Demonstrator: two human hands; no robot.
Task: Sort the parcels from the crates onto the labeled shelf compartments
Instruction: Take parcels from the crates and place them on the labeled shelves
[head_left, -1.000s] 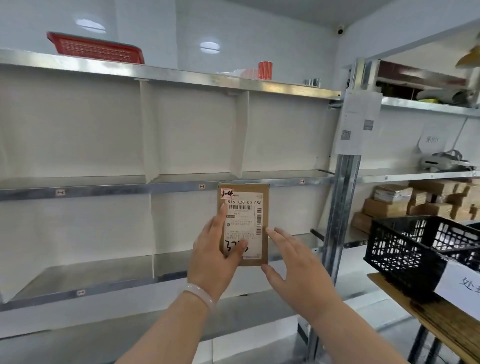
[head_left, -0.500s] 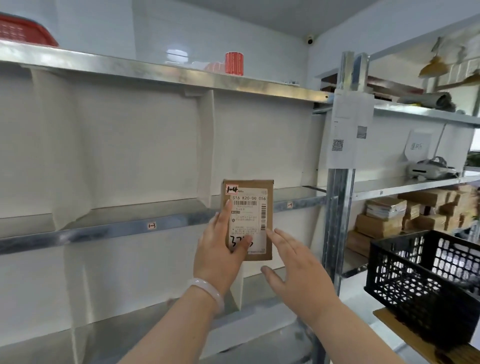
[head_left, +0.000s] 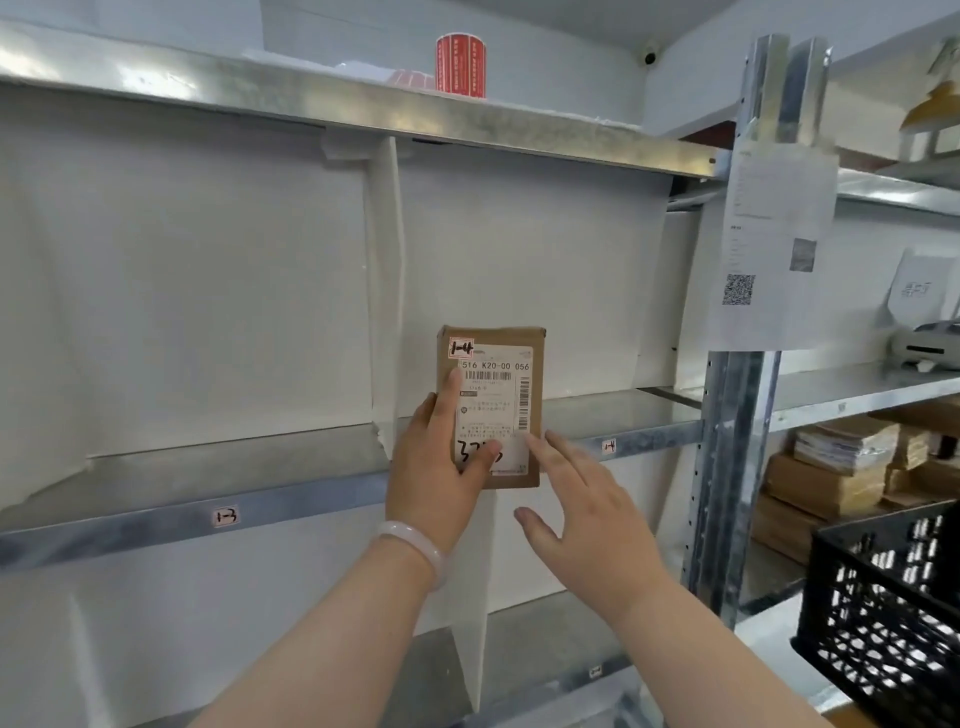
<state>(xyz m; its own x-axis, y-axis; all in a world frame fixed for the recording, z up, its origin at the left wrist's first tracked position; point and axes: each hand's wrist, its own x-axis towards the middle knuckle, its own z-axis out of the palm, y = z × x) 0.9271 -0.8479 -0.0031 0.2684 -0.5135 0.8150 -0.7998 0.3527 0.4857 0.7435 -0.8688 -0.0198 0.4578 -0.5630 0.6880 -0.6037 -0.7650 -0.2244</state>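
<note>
1. Nearest me, the right hand is spread flat with straight fingers and grasps nothing. Its index fingertip reaches the lower right corner of the parcel, and I cannot tell whether it touches
2. The left hand, with a pale bracelet at the wrist, does the carrying: the thumb pinches across the lower front and the fingers lie up the left edge
3. The parcel sits at 12 o'clock from that palm and 11 o'clock from the right fingertips, held in the air before the shelf rail. Its long axis runs 12 to 6, upright, with the label facing me and the "1-4" sticker at its top left
4. The 1-4 tag on the rail is at 3 o'clock from the parcel's lower half, and the 1-3 tag is at 8 o'clock, well apart
5. The matching bay opens behind the parcel towards 2 o'clock, right of the white divider, so I judge the move is forward and slightly right
</note>
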